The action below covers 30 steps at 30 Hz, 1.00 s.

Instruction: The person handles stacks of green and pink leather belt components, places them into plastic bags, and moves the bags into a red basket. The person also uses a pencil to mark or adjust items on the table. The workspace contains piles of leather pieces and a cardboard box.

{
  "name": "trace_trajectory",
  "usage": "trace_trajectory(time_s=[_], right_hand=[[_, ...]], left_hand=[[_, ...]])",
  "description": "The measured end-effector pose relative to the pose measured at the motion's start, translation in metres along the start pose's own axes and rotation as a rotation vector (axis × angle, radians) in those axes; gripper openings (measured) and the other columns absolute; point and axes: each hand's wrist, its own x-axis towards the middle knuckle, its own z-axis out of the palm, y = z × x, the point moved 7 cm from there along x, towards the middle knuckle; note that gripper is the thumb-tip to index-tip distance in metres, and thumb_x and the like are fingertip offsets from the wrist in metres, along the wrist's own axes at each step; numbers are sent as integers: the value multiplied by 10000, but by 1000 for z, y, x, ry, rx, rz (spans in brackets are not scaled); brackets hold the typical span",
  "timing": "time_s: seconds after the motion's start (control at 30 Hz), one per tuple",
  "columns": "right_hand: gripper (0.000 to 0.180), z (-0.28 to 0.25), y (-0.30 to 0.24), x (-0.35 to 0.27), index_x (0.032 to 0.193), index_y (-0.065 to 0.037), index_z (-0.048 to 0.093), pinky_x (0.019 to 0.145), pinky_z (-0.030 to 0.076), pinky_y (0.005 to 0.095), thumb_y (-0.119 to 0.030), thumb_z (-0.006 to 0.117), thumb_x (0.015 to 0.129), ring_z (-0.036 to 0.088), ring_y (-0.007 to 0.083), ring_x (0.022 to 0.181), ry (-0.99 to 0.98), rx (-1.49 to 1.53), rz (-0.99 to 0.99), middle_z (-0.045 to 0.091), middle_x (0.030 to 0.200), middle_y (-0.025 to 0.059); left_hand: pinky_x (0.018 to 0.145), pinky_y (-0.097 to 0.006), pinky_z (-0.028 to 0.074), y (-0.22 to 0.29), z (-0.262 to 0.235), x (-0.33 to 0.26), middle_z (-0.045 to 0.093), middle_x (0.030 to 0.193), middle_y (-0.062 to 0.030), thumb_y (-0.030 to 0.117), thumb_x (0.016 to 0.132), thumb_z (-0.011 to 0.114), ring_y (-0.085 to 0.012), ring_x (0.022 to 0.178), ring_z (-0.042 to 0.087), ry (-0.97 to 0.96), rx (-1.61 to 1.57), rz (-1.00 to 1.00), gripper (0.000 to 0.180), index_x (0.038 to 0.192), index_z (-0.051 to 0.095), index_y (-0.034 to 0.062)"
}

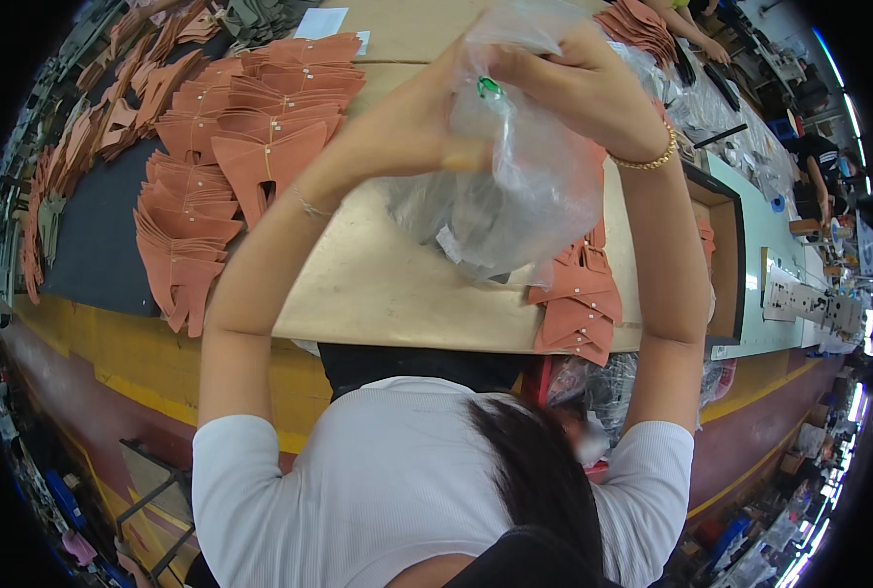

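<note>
A clear plastic bag (544,201) hangs from my raised hands above the table, crumpled and bulging at its lower part. A small green mark or piece (488,89) shows near its gathered top. My left hand (438,118) is closed on the bag's left side, its fingers partly hidden by the film. At the upper right, my right hand (579,83) grips the top of the bag with curled fingers. What lies inside the bag is hard to make out. Below it, to the right, overlap several orange-brown cut pieces (582,306) with small light dots.
Stacks of similar orange-brown pieces (270,162) cover the table's left side on a dark surface (94,235). The tan tabletop (378,304) lies beneath my hands. A dark-edged box (719,245) stands at right. Across the table, another person's hand (716,51) is near more plastic.
</note>
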Motion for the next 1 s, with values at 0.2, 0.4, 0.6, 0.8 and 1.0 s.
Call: trace_trajectory(time_s=[0.2, 0.4, 0.6, 0.8, 1.0], right_hand=[[182, -72, -1, -26, 1021, -15, 629, 748, 475, 234, -181, 640, 947, 592, 71, 875, 387, -83, 103, 637, 883, -1], [361, -70, 89, -68, 820, -15, 661, 535, 344, 236, -361, 665, 923, 405, 41, 584, 303, -279, 423, 460, 603, -62], [189, -62, 44, -75, 901, -3, 657, 614, 416, 243, -190, 687, 889, 507, 93, 659, 237, -524, 269, 602, 724, 24], [173, 1, -30, -27, 979, -72, 676, 733, 480, 335, -176, 700, 842, 609, 230, 736, 214, -744, -118, 652, 817, 87], [270, -23, -31, -35, 1073, -69, 689, 821, 492, 318, -174, 731, 828, 638, 159, 817, 310, -481, -147, 711, 892, 20]], left_hand=[[1093, -412, 387, -20, -27, -16, 531, 1351, -180, 285, 993, 530, -301, 1279, 483, -57, -501, -331, 433, 1347, 495, 39], [1017, -460, 454, -31, -28, -18, 589, 1250, -213, 352, 1054, 368, -341, 1239, 520, 177, -1290, -68, 324, 1090, 590, 119], [739, -368, 537, -49, -9, -1, 617, 1073, -138, 402, 970, 553, -263, 1001, 624, -328, -995, -403, 345, 1093, 565, 80], [673, -346, 509, -26, 29, 8, 620, 903, -82, 263, 779, 800, -217, 866, 608, -94, 524, 105, 435, 1089, 610, 23], [485, -267, 434, -38, 16, -5, 580, 639, -45, 611, 922, 508, -115, 524, 526, -356, 46, -725, 577, 979, 694, 68]])
